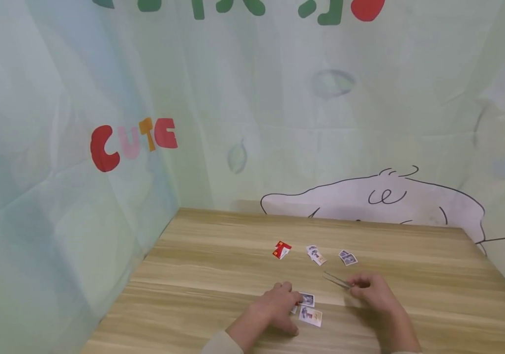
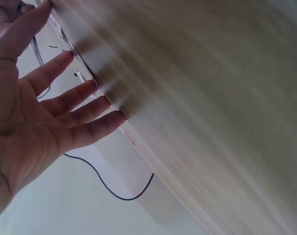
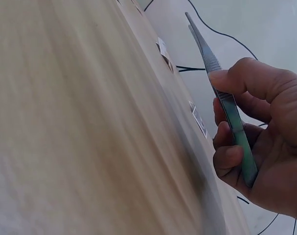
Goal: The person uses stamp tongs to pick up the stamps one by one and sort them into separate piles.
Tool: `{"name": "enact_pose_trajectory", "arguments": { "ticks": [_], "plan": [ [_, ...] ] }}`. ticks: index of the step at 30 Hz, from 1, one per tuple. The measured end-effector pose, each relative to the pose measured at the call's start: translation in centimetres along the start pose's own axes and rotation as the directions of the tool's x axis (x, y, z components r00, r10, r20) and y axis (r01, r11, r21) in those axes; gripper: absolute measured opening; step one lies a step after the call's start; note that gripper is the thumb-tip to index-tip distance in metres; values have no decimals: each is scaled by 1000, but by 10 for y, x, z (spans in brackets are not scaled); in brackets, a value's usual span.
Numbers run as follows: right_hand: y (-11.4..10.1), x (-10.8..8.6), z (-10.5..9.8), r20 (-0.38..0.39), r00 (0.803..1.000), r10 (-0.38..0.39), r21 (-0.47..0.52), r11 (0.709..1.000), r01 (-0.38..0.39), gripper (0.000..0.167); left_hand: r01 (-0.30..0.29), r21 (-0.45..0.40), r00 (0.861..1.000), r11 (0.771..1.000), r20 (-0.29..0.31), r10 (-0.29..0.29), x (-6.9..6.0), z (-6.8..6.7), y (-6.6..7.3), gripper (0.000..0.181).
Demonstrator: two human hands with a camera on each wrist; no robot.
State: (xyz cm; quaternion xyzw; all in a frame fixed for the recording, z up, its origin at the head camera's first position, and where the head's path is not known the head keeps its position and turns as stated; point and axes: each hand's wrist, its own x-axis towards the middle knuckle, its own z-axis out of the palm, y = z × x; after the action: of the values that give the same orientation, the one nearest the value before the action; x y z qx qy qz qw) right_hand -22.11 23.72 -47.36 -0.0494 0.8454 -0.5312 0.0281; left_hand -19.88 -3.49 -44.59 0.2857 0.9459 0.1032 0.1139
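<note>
Metal tweezers (image 3: 236, 128) are gripped in the right hand (image 1: 372, 292), fingers curled round them, tips slightly parted and apart from every card; the left hand (image 1: 276, 305) is spread, fingers nearly straight, fingertips down by the near cards, though any hold on one cannot be told; beside it a dark card (image 1: 307, 299) and a pale card (image 1: 311, 316) are seen on the surface (image 1: 217, 255); farther off, red cards (image 1: 282, 249), pale cards (image 1: 316, 254) and dark cards (image 1: 348, 257) are grouped separately; the near cards are apparently being steadied; next, tweezer tips should be lowered onto one card's edge.
</note>
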Motion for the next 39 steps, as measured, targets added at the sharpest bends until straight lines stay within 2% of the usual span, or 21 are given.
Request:
{"name": "enact_pose_trajectory", "arguments": {
  "ticks": [6,15,19,24,28,35,39],
  "plan": [
    [5,-1,-5,60,996,-63,-19,998,65,25,-4,-4,1000,1000,1,4,1,1,-1,66],
    [8,-3,-10,193,972,-133,-33,989,142,25,-2,6,1000,1000,-8,2,2,1,-1,68],
    [9,-3,-11,221,963,-154,-55,984,170,23,-1,8,1000,1000,-11,2,1,0,0,68],
    [8,-4,-12,236,959,-159,-65,982,179,24,1,-5,1000,1000,-6,-1,1,0,0,68],
    [4,-6,-11,251,957,-144,-31,987,157,26,4,-9,1000,1000,-7,-4,2,2,-2,70],
    [5,-5,-9,315,934,-166,2,985,174,26,0,-8,1000,1000,-8,0,2,1,-3,69],
    [7,-5,-7,314,934,-169,-11,983,182,23,0,-12,1000,1000,-3,0,2,2,-3,70]
  ]
}}
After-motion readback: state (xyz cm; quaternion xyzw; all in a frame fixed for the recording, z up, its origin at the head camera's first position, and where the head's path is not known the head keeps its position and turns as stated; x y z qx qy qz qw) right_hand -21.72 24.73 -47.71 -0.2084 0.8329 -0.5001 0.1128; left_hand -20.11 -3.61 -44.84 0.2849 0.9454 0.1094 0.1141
